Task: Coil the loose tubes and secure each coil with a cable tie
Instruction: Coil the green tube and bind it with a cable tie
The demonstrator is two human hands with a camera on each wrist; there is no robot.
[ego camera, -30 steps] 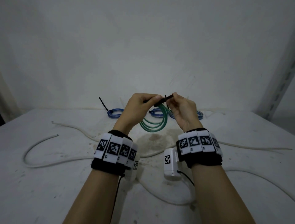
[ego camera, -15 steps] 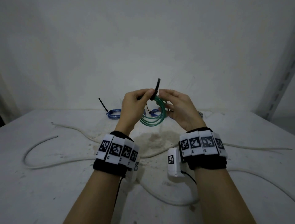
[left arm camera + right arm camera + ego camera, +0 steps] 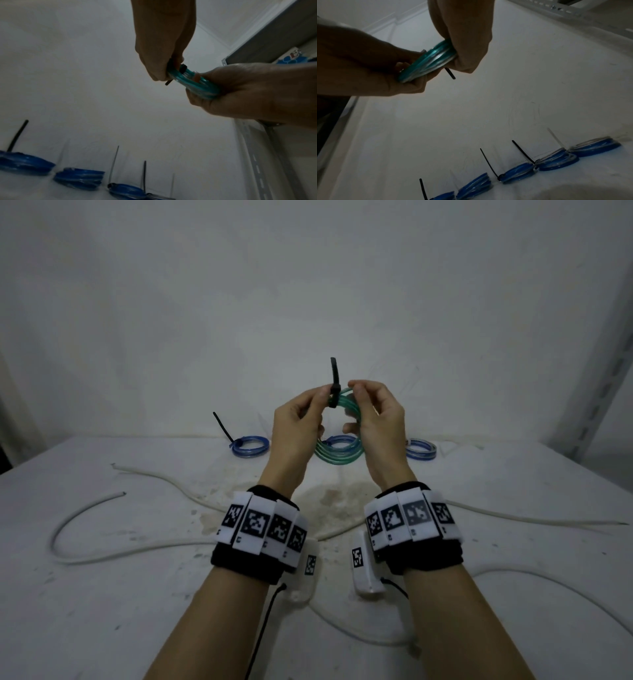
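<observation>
A green tube coil (image 3: 339, 455) hangs upright above the table, held at its top by both hands. A black cable tie (image 3: 335, 378) wraps the top of the coil, its tail pointing straight up. My left hand (image 3: 324, 402) pinches the tie where it crosses the coil. My right hand (image 3: 354, 396) pinches the coil just right of the tie. The left wrist view shows the green coil (image 3: 193, 79) running between both hands with the tie (image 3: 182, 68) on it. In the right wrist view the coil (image 3: 428, 60) is gripped likewise and a short tie end (image 3: 450, 73) sticks out.
Several blue coils (image 3: 250, 445) (image 3: 421, 449) with ties lie in a row along the back of the white table (image 3: 102, 611). Loose white tubes (image 3: 85, 515) (image 3: 513, 520) snake across it on both sides. A metal shelf upright (image 3: 603, 371) stands at the right.
Both hands have lifted the green coil higher. The tie's tail, level between the fingertips a second ago, now stands upright above the coil.
</observation>
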